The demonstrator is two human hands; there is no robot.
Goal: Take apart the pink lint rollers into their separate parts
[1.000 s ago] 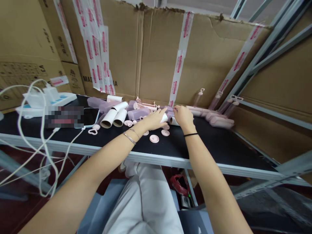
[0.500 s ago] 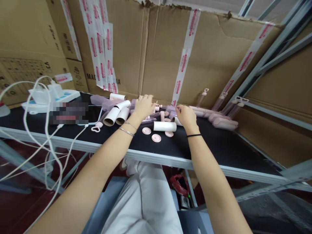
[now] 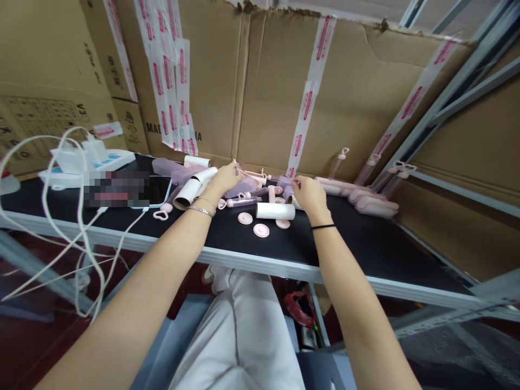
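Observation:
My left hand (image 3: 222, 177) is curled shut among the pile of parts at the back of the black table (image 3: 365, 244), its fingers on a thin pink handle frame (image 3: 248, 173). My right hand (image 3: 310, 196) rests just right of it, fingertips pinched on a small pale purple part (image 3: 287, 187). Between the hands, on the table, lie a white paper roll (image 3: 275, 210) and three round pink caps (image 3: 260, 230). A clear pink tube (image 3: 242, 201) lies beside my left wrist.
More white rolls (image 3: 187, 194) and purple cases (image 3: 170, 169) lie left of my left hand. Also there are a pink heart piece (image 3: 161, 215), a phone (image 3: 157, 189) and a power strip (image 3: 87, 160) with white cables. Finished pink rollers (image 3: 368, 203) lie at right. A cardboard wall (image 3: 264, 92) stands behind.
My left hand let go of the white roll, which now lies on the table. The hand then moved left into the pile and closed on the pink frame. My right hand stayed put.

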